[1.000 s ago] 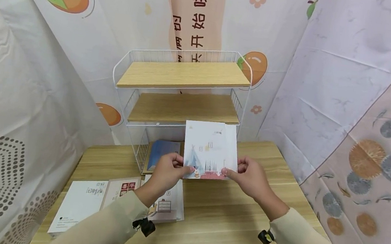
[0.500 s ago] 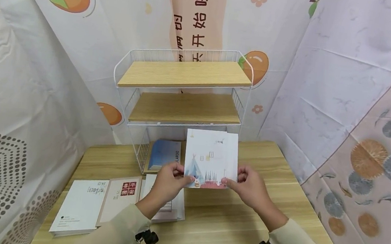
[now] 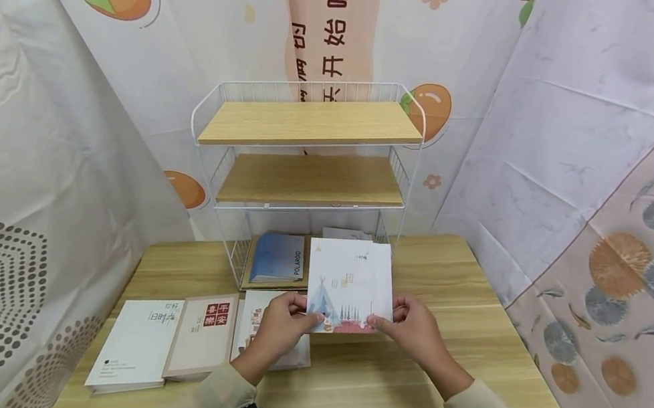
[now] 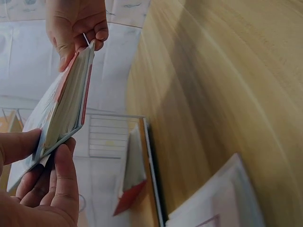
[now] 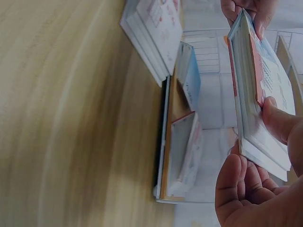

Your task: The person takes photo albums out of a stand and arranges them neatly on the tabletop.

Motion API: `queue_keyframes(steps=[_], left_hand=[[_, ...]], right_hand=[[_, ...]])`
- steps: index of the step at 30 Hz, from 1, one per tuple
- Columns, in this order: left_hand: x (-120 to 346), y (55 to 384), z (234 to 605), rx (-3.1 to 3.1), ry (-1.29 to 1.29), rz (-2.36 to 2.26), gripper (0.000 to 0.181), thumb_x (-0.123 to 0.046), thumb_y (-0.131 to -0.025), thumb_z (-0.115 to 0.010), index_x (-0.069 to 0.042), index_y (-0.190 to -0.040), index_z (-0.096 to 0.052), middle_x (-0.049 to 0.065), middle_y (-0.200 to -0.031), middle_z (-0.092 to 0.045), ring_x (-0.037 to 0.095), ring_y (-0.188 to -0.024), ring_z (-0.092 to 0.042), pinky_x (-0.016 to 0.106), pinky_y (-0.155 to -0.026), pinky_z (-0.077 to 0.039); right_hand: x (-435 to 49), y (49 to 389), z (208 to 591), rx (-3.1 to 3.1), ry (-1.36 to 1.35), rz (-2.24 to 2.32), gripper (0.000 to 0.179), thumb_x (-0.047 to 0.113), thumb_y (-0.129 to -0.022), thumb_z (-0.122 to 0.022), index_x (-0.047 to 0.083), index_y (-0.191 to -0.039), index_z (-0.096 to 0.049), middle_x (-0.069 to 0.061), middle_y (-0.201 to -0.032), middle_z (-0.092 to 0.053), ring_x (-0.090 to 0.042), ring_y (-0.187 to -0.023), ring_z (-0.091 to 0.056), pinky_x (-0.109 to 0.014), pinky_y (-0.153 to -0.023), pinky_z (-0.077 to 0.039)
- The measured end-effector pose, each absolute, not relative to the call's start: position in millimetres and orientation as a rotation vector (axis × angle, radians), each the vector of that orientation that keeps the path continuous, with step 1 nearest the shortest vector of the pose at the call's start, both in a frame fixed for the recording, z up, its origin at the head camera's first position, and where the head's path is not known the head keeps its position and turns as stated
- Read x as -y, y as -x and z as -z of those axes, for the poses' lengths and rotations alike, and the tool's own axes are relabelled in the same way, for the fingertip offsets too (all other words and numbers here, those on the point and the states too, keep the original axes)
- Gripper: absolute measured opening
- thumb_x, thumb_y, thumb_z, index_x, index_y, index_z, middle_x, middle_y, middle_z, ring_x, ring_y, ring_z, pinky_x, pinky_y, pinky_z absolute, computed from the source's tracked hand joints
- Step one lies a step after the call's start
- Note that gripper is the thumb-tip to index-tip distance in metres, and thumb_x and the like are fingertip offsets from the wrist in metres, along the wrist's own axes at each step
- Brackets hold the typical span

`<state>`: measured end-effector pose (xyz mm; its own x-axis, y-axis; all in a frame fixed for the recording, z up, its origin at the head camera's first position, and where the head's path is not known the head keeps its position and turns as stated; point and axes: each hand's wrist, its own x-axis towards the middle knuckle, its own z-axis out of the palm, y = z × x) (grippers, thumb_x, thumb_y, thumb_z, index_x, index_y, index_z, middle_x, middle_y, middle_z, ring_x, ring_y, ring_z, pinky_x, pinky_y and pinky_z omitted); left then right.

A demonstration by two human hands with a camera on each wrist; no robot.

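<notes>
A white photo album (image 3: 348, 280) with a printed blue tent and pink floor is held up in front of the rack's lowest level. My left hand (image 3: 281, 325) pinches its lower left corner, thumb on the cover. On the lower right corner my right hand (image 3: 418, 329) has the same grip, thumb in front and fingers behind. Seen from the left wrist, the album (image 4: 59, 111) is tilted, its thick page edges facing the camera. In the right wrist view the album's cover (image 5: 274, 75) leans away from the table, with my right thumb pressed on it.
A white wire rack (image 3: 312, 179) with wooden shelves stands at the back. Its lowest shelf bears a blue POLAROID album (image 3: 277, 259) and another album (image 5: 187, 151), leaning. On the table at left lie a white album (image 3: 136, 337), a beige one (image 3: 202, 341) and a white stack (image 3: 294, 358).
Both hands have lowered the album, from overlapping the middle shelf to below it. The album at the back of the lowest shelf has come into view. Both grips stay the same.
</notes>
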<state>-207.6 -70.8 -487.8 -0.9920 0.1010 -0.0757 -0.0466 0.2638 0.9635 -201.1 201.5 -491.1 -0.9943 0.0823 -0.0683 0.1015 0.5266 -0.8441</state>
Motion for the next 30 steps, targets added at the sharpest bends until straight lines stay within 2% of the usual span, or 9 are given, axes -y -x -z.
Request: queue_keyframes(steps=[4,13,19,30], left_hand=[[70.6,205.8,499.4,-2.423,-0.059,-1.815,0.029,-0.015,-0.085,-0.085,0.000,-0.098,-0.063,0.009,-0.090,-0.075,0.015,-0.081,-0.068,0.027,-0.066,-0.058],[72.0,203.4,523.4,-2.505,-0.024,-1.695,0.030,-0.021,-0.084,-0.085,-0.001,-0.096,-0.067,0.006,-0.087,-0.071,0.013,-0.076,-0.064,0.027,-0.063,-0.056],[71.6,202.7,537.7,-2.542,-0.002,-1.661,0.028,-0.019,-0.081,-0.087,-0.002,-0.092,-0.067,0.005,-0.084,-0.070,0.014,-0.075,-0.064,0.029,-0.064,-0.054],[71.3,198.9,551.7,-2.650,0.075,-1.512,0.027,-0.025,-0.081,-0.087,-0.007,-0.087,-0.067,0.002,-0.082,-0.068,0.014,-0.075,-0.062,0.030,-0.064,-0.051]], right_hand=[[-199.8,200.0,501.4,-2.727,-0.188,1.493,0.058,0.038,-0.076,-0.093,0.002,-0.110,-0.063,-0.005,-0.084,-0.065,-0.016,-0.070,-0.053,-0.026,-0.055,-0.043],[-196.2,200.3,528.3,-2.745,-0.225,1.453,0.054,0.038,-0.073,-0.095,0.003,-0.102,-0.065,-0.004,-0.081,-0.062,-0.016,-0.070,-0.054,-0.027,-0.057,-0.044],[-194.7,199.4,543.2,-2.745,-0.244,1.432,0.052,0.036,-0.073,-0.095,0.003,-0.100,-0.065,-0.003,-0.080,-0.061,-0.014,-0.069,-0.053,-0.025,-0.056,-0.042],[-190.5,201.2,564.8,-2.701,-0.282,1.423,0.051,0.034,-0.072,-0.095,0.002,-0.099,-0.067,-0.004,-0.080,-0.064,-0.016,-0.064,-0.057,-0.029,-0.054,-0.048]])
